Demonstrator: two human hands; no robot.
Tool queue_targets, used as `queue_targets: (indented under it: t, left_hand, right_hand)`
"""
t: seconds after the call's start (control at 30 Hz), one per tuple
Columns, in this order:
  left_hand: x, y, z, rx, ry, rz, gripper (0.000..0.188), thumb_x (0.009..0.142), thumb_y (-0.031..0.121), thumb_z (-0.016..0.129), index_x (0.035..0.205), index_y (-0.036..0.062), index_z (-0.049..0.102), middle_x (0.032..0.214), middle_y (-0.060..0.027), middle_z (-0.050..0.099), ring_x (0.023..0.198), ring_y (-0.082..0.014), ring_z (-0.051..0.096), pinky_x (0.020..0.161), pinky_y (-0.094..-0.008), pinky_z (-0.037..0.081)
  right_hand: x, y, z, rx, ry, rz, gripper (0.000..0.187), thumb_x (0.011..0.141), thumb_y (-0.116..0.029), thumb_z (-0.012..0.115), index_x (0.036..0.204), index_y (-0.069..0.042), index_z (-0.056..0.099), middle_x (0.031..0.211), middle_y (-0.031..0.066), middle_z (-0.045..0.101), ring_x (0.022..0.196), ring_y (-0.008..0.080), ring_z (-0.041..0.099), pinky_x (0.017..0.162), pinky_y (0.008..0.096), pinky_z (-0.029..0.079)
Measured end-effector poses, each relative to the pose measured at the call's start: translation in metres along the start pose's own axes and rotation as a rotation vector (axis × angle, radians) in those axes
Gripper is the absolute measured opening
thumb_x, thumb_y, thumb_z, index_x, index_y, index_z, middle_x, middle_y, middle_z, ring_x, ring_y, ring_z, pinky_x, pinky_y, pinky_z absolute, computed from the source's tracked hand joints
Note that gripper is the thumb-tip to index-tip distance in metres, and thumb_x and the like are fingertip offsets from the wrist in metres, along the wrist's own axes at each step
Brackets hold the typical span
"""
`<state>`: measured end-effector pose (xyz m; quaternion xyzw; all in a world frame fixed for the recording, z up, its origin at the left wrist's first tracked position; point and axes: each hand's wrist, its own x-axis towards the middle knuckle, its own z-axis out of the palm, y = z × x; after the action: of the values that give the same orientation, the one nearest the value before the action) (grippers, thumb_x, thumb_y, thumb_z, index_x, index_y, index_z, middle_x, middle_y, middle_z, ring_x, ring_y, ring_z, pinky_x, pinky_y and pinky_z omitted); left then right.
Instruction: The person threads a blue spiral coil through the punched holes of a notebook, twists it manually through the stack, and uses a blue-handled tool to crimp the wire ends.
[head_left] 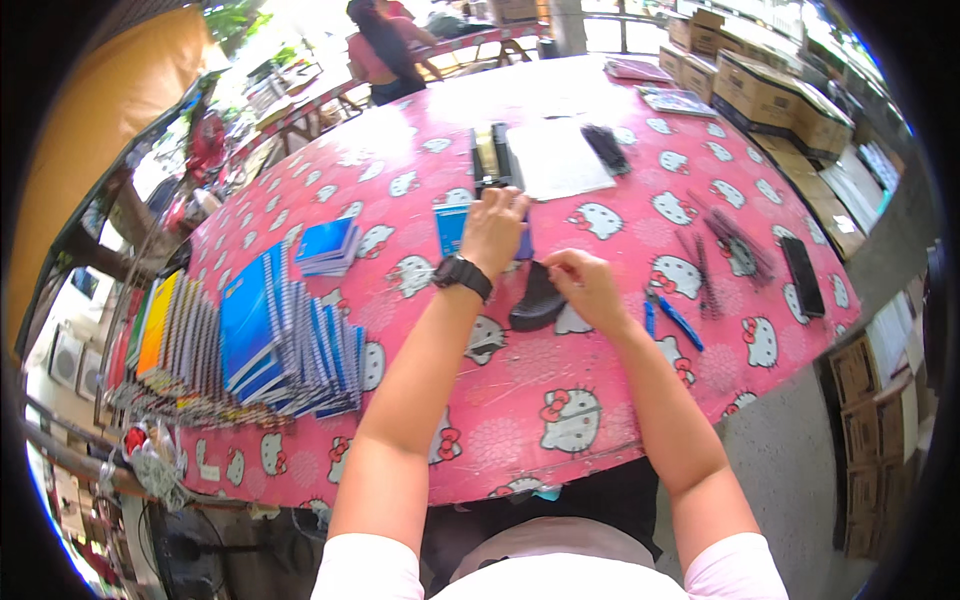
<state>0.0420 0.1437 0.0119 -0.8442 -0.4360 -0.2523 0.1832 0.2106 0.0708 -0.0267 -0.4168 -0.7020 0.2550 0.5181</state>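
My left hand (494, 230), with a dark watch on its wrist, lies over a small blue notebook (452, 228). Its fingers stretch forward to the near end of a black device (487, 155) with a tan strip along it. A purple-blue edge shows beside the palm. My right hand (588, 286) is closed in a pinch just right of the notebook, and what sits between its fingertips is too small to make out. Beneath and beside that hand is a black, curved, wedge-shaped thing (536, 300), partly covered by its fingers.
Stacked blue spiral notebooks (290, 330) and small blue notebooks (327, 246) stand left. Blue-handled pliers (676, 320), black spiral wires (738, 245), a phone (802, 277) and white sheets (558, 160) lie on the pink table. Cardboard boxes (780, 105) line the far right; a person (385, 55) stands beyond.
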Motion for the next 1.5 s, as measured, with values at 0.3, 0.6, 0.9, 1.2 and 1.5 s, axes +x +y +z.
queue_targets:
  t: [0.3, 0.6, 0.9, 1.2, 1.5]
  left_hand:
    - [-0.013, -0.002, -0.024, -0.36, -0.02, -0.221, 0.021, 0.069, 0.006, 0.071, 0.089, 0.0094, 0.064, 0.092, -0.0056, 0.064, 0.089, -0.0235, 0.061, 0.075, -0.0343, 0.046]
    - [-0.103, 0.039, -0.125, -0.685, -0.241, -0.23, 0.017, 0.07, 0.004, 0.069, 0.086, 0.0062, 0.064, 0.079, -0.0106, 0.066, 0.068, -0.0238, 0.063, 0.067, -0.031, 0.048]
    - [-0.158, 0.081, -0.128, -0.177, -0.049, -0.183, 0.036, 0.076, 0.014, 0.066, 0.112, 0.0156, 0.061, 0.089, -0.0009, 0.065, 0.085, -0.0165, 0.058, 0.08, -0.0345, 0.037]
    - [-0.171, 0.1, -0.141, -0.175, -0.002, -0.185, 0.039, 0.076, 0.015, 0.066, 0.115, 0.0162, 0.06, 0.087, 0.0002, 0.064, 0.081, -0.0167, 0.058, 0.079, -0.0318, 0.037]
    - [-0.181, 0.104, -0.144, -0.375, -0.05, -0.237, 0.031, 0.075, 0.016, 0.068, 0.106, 0.0154, 0.064, 0.084, -0.0013, 0.064, 0.077, -0.0189, 0.057, 0.074, -0.0319, 0.038]
  right_hand:
    - [0.01, -0.007, -0.045, -0.078, 0.235, 0.029, 0.015, 0.078, -0.006, 0.059, 0.091, -0.002, 0.065, 0.081, 0.0152, 0.064, 0.07, 0.0244, 0.062, 0.065, 0.0341, 0.049]
    - [-0.009, 0.073, -0.158, -1.083, 0.18, 0.535, 0.023, 0.078, -0.023, 0.067, 0.093, -0.006, 0.063, 0.092, 0.0154, 0.065, 0.092, 0.031, 0.062, 0.078, 0.0412, 0.05]
    - [-0.016, 0.048, -0.162, -1.034, 0.221, 0.253, 0.017, 0.082, -0.017, 0.058, 0.092, -0.004, 0.062, 0.092, 0.0172, 0.064, 0.087, 0.0328, 0.062, 0.077, 0.0406, 0.049]
    - [-0.068, -0.099, -0.06, -0.069, -0.393, 0.295, 0.056, 0.075, 0.006, 0.041, 0.128, -0.008, 0.045, 0.09, 0.0045, 0.055, 0.084, 0.0141, 0.052, 0.078, 0.0282, 0.044]
    - [-0.095, -0.114, -0.032, 0.218, -0.46, 0.214, 0.027, 0.086, -0.007, 0.06, 0.113, -0.003, 0.062, 0.091, 0.0014, 0.057, 0.076, 0.0054, 0.054, 0.064, 0.0196, 0.043]
